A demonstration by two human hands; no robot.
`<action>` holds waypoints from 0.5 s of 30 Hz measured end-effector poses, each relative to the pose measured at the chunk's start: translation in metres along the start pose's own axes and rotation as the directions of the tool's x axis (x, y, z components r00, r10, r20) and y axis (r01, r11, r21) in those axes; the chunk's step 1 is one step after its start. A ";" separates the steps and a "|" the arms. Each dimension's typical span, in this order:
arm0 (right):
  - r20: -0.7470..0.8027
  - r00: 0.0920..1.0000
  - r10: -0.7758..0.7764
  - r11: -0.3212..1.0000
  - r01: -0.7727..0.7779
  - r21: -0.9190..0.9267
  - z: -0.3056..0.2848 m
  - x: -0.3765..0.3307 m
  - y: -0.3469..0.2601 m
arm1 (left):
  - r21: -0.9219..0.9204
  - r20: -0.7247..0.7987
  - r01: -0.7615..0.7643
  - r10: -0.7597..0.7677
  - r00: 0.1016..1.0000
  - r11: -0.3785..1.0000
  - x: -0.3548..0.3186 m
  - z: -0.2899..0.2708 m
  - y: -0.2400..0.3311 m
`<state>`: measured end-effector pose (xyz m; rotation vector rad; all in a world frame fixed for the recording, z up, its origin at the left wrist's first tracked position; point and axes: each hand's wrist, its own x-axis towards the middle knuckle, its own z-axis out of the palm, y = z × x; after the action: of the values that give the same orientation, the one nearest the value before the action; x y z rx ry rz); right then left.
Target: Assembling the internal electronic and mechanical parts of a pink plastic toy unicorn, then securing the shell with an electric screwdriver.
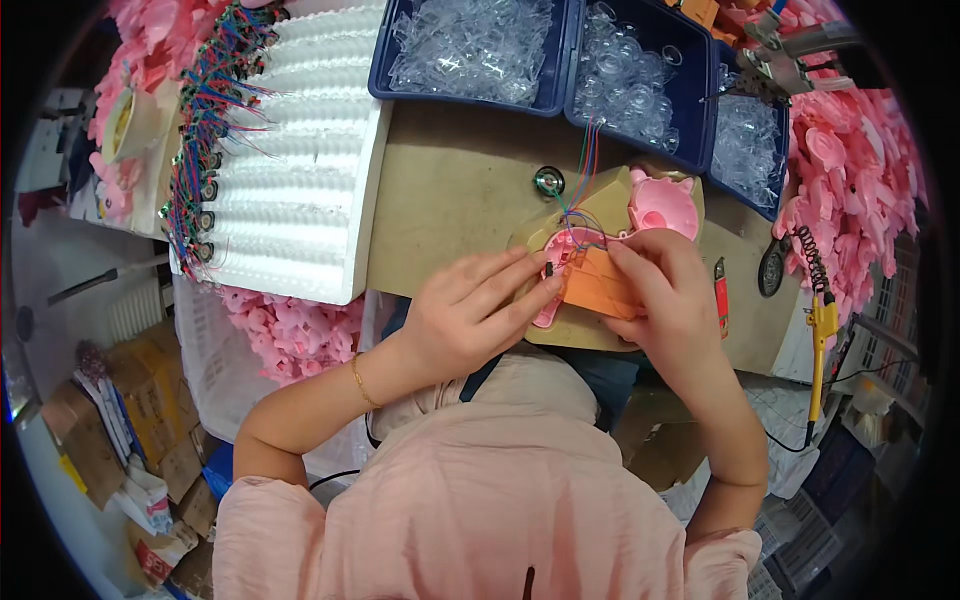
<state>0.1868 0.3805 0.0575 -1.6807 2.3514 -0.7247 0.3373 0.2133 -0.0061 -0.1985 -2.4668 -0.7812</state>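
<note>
A pink plastic toy shell (547,314) lies on a tan, shaped holder (575,333) in front of me, with thin red, blue and green wires (583,212) running from it. My left hand (480,305) reaches in from the left, its fingertips closed at the shell's left edge around a small black part (549,269). On the other side my right hand (668,290) grips an orange plastic piece (600,283) between thumb and fingers, over the shell. A round speaker (549,181) sits beyond, near the wires. A pink pig-shaped piece (664,207) rests on the holder's far right.
Blue bins (463,104) of clear plastic parts line the back. A white foam tray (300,160) edged with wired speakers stands left. Pink parts (845,170) are heaped right. A red cutter (721,298) and a yellow-handled soldering iron (822,335) are on the right.
</note>
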 end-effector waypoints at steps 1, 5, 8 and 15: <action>0.073 0.992 0.100 0.994 -0.103 0.039 -0.002 0.003 -0.003 | 0.040 0.026 0.009 -0.010 1.000 0.999 -0.001 0.000 0.001; 0.153 0.985 0.083 0.994 -0.092 0.054 -0.012 0.016 -0.003 | 0.140 0.098 0.022 -0.036 0.994 0.990 -0.002 -0.004 0.007; 0.119 0.993 -0.023 0.995 0.034 -0.091 -0.008 0.009 0.006 | 0.167 0.162 -0.006 -0.021 0.987 0.986 0.002 -0.008 0.009; 0.037 0.991 0.128 0.990 -0.126 -0.055 -0.030 -0.006 -0.001 | -0.044 0.193 0.120 -0.110 0.975 0.992 0.035 -0.032 0.004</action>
<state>0.1777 0.3941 0.0835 -1.5326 2.4431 -0.6059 0.3231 0.1980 0.0366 -0.1576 -2.6578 -0.9184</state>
